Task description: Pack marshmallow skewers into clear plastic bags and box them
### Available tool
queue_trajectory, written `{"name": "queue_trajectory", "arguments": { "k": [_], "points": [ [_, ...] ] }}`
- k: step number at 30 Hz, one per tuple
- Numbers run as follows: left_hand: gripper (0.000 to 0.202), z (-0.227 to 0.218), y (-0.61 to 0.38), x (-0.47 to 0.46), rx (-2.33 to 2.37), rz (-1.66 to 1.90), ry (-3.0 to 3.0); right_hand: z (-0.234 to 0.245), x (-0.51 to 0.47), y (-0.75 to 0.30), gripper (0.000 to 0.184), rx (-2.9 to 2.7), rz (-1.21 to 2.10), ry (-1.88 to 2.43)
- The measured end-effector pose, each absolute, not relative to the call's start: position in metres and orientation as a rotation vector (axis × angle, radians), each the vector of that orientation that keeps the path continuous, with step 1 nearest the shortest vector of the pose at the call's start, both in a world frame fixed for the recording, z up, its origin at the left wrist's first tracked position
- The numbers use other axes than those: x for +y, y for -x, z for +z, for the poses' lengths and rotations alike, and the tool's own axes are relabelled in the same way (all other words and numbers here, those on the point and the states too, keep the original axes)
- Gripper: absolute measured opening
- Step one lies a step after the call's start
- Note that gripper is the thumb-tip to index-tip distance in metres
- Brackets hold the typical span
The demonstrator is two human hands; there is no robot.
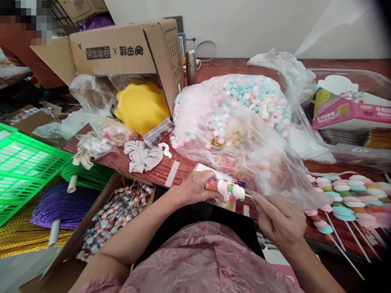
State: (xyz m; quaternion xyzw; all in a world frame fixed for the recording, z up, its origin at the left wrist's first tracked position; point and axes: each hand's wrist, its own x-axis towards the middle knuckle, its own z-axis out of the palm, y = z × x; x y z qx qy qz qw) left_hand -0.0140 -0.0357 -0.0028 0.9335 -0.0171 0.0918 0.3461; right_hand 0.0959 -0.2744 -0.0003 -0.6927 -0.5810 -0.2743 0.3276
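Observation:
My left hand (195, 189) is closed around one end of a marshmallow skewer (231, 188), a row of pink, green and white pieces. The skewer lies nearly level over the table's front edge. My right hand (279, 219) pinches its thin white stick (249, 196) at the other end. Behind both hands spreads a large clear plastic bag (210, 122) of pastel marshmallows (244, 91). Finished marshmallow skewers (351, 199) lie in rows to the right, sticks toward me. Beneath my left hand is a small printed packet (227, 203), partly hidden.
An open cardboard box (122, 49) with a yellow tub (142, 106) stands at back left. At left are a green plastic basket (30, 162), twisted ties (62, 207) and a carton of wrapped candies (116, 215). Pink packaging (351, 108) stands at right. Another person's sleeve (18, 44) shows upper left.

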Motion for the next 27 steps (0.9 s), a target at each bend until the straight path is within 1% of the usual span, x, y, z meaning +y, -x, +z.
{"name": "queue_trajectory", "arguments": {
  "k": [2,7,13,15,18,23,25,27],
  "points": [
    [0.045,-0.001,0.015,-0.038,-0.006,0.186,-2.349,-0.001,-0.275,-0.096,0.046,-1.501,-0.690,1.807],
    [0.037,0.002,0.017,-0.039,0.027,0.110,-2.409,0.000,-0.274,-0.100,0.042,-1.663,-0.688,1.790],
    [0.032,0.013,0.018,-0.042,-0.002,-0.054,-2.653,0.023,-0.271,-0.107,0.028,-1.954,-0.681,1.865],
    [0.032,0.016,0.017,-0.045,-0.010,-0.136,-2.694,0.029,-0.269,-0.108,0.025,-1.991,-0.663,1.848],
    [0.034,0.017,0.016,-0.047,0.001,-0.196,-2.698,0.030,-0.264,-0.109,0.025,-1.950,-0.590,1.818],
    [0.042,0.011,0.021,-0.044,-0.106,-0.156,-2.597,0.020,-0.262,-0.120,0.019,-1.772,-0.324,1.815],
    [0.047,0.009,0.023,-0.042,-0.159,-0.159,-2.522,0.019,-0.262,-0.126,0.019,-1.795,-0.327,1.830],
    [0.057,0.007,0.023,-0.041,-0.199,-0.144,-2.440,0.019,-0.260,-0.130,0.023,-1.886,-0.392,1.835]
  ]
}}
